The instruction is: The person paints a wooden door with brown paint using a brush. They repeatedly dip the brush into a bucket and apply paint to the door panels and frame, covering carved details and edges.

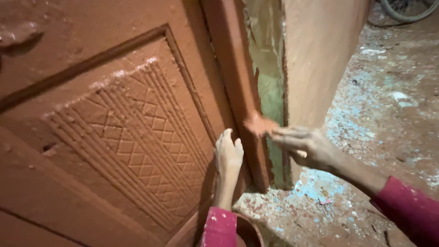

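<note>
while the left hand (228, 153) rests flat, right fingers (280, 135) seemingly pinch a rag (259, 123).

One view only, from a camera worn on the person's head. It looks steeply down and forward, tilted, so the door (114, 123) runs slantwise across the left of the frame. It sits close: the left hand (228, 155) and right hand (306, 146) fill the lower centre. The wall (320, 55) stands upper right, the floor (388, 114) to the right. No second view shares the scene.
</note>
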